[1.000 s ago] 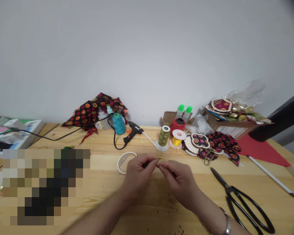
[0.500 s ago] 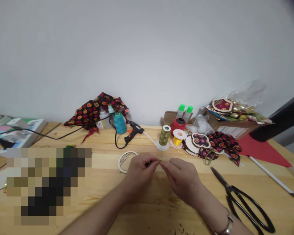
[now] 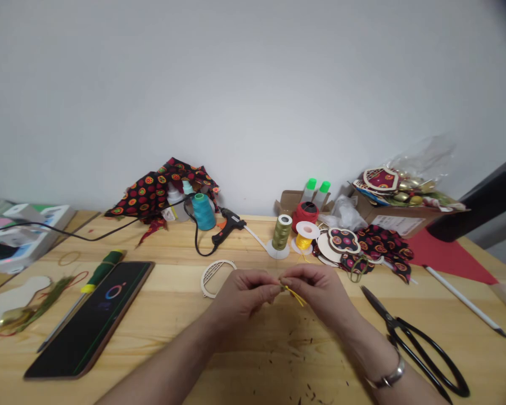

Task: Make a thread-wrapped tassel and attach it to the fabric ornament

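My left hand and my right hand meet over the middle of the wooden table, fingertips pinched together on a thin yellow cord. A short end of the cord hangs down between the hands. A white fan-shaped wooden cutout lies just left of my left hand. Behind the hands stand an olive thread spool, a small yellow cord spool and a red spool.
Black scissors lie at the right, a white pencil beyond them. A dark phone and a green-handled tool lie at the left. A glue gun, teal spool, patterned fabric and a cardboard box line the back.
My hands have drawn closer together and the right hand has turned, so a yellow cord end now hangs below the fingers. The view shifted slightly.
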A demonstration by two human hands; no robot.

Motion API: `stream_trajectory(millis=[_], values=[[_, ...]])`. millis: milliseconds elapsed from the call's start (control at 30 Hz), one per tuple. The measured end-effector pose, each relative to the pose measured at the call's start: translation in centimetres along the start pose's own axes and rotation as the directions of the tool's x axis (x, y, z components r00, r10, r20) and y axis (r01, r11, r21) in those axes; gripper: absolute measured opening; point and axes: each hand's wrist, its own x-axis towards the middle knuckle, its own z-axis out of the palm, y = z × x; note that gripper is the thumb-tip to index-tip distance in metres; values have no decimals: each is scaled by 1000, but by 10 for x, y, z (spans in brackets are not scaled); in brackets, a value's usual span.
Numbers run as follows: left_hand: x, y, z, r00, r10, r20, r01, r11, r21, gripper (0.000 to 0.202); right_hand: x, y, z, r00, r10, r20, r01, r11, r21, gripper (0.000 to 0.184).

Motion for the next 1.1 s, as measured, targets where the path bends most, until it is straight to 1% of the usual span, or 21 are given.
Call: stream_trajectory(millis=[67, 133, 167, 233, 400, 567, 633, 700, 867, 933, 1000, 1100], values=[[0, -3, 2, 999, -34, -20, 31, 994, -106, 17, 0, 1, 6, 994, 105, -12, -102, 982, 160, 10], [1, -5, 3, 998, -45, -45, 37, 983, -178, 18, -1, 3, 13, 986, 167, -14, -157, 950, 269, 16], [1, -5, 3, 997, -49, -58, 36, 979, -200, 19, -2, 5, 15, 983, 181, -15, -169, 940, 297, 19], [1, -5, 4, 994, -59, -89, 36, 970, -241, 19, -3, 7, 18, 984, 179, -27, -162, 937, 309, 22], [2, -4, 7, 982, -80, -169, 27, 955, -296, 19, -5, 10, 19, 988, 130, -86, -102, 956, 277, 17], [2, -5, 9, 977, -71, -200, 17, 966, -259, 19, -4, 5, 19, 968, 183, -172, -130, 951, 280, 16], [2, -5, 9, 979, -68, -190, 20, 970, -242, 18, -4, 4, 19, 964, 180, -194, -123, 954, 273, 14], [2, -5, 9, 984, -69, -161, 29, 970, -240, 18, -4, 4, 18, 967, 173, -185, -117, 953, 281, 11], [1, -3, 8, 997, -72, -37, 58, 953, -298, 18, -5, 4, 14, 977, 190, -96, -142, 919, 367, 10], [1, -2, 8, 997, -79, -8, 72, 939, -335, 16, -5, 3, 12, 979, 195, -62, -156, 906, 394, 11], [0, -1, 8, 996, -89, -1, 83, 925, -370, 15, -5, 3, 11, 978, 201, -48, -163, 895, 415, 10], [-1, -1, 8, 992, -121, -24, 102, 914, -394, 17, -4, 3, 11, 981, 189, -33, -157, 890, 428, 8]])
